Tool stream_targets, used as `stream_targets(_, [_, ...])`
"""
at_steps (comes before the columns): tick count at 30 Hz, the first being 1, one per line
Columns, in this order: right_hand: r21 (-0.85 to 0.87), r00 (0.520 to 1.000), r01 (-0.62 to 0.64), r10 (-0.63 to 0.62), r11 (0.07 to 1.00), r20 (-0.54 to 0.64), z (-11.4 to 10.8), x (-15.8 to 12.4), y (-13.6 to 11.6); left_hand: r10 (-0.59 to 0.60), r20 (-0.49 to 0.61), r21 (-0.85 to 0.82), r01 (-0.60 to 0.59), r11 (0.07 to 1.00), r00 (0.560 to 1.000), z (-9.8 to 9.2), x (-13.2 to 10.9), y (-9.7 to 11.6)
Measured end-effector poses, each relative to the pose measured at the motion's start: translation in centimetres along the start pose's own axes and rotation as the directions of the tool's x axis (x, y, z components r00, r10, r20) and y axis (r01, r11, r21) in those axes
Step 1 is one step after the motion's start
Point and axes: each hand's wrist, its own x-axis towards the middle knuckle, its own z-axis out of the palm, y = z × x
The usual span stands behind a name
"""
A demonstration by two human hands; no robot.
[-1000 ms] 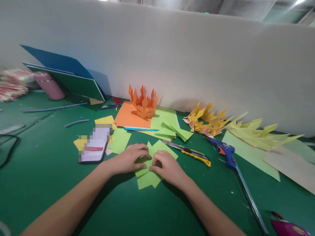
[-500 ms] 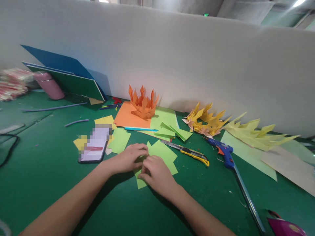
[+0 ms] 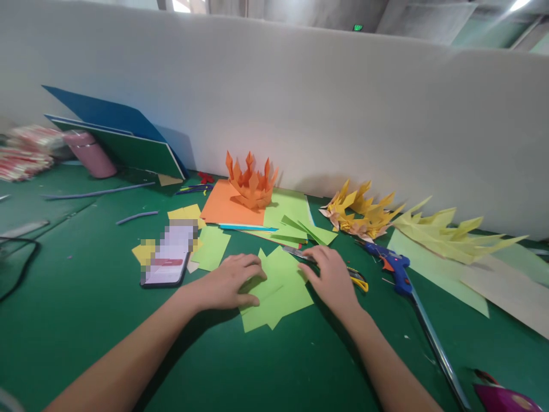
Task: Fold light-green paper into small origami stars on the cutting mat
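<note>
Several light green paper pieces (image 3: pixel 281 297) lie overlapping on the green table in front of me. My left hand (image 3: pixel 234 282) rests at their left side, fingers curved and apart, thumb on the paper. Over the yellow-and-black utility knife (image 3: pixel 359 280) is my right hand (image 3: pixel 332 279), thumb and fingers spread. It covers the middle of the knife; the blade end and the yellow handle end show on either side. Whether the fingertips touch the knife I cannot tell. Folded green paper strips (image 3: pixel 309 229) lie just behind it.
An orange paper crown (image 3: pixel 255 191) stands on coloured sheets at the back. To its right are a yellow paper crown (image 3: pixel 364 214) and a pale green spiky one (image 3: pixel 454 232). A blue glue gun (image 3: pixel 397 266) lies at right, a phone (image 3: pixel 169 257) at left, a pink bottle (image 3: pixel 92 154) farther left.
My right hand has left the green paper and moved right, over the utility knife, its fingers spreading. My left hand has stayed on the paper, more of which now shows.
</note>
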Motion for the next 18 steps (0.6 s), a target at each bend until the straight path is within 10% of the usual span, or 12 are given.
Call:
stream_targets(7, [-0.094, 1.0, 0.01, -0.012, 0.996, -0.024, -0.1, -2.0, 4.3, 0.004, 0.052, -0.011, -0.003, 1.0, 0.999, -0.7, 0.1, 0.1])
stream_targets(18, [-0.041, 0.983, 0.183, -0.183, 0.982, 0.014, 0.0, -1.9, 3.3, 0.076, 0.018, -0.119, -0.074, 0.99, 0.997, -0.6, 0.1, 0.5])
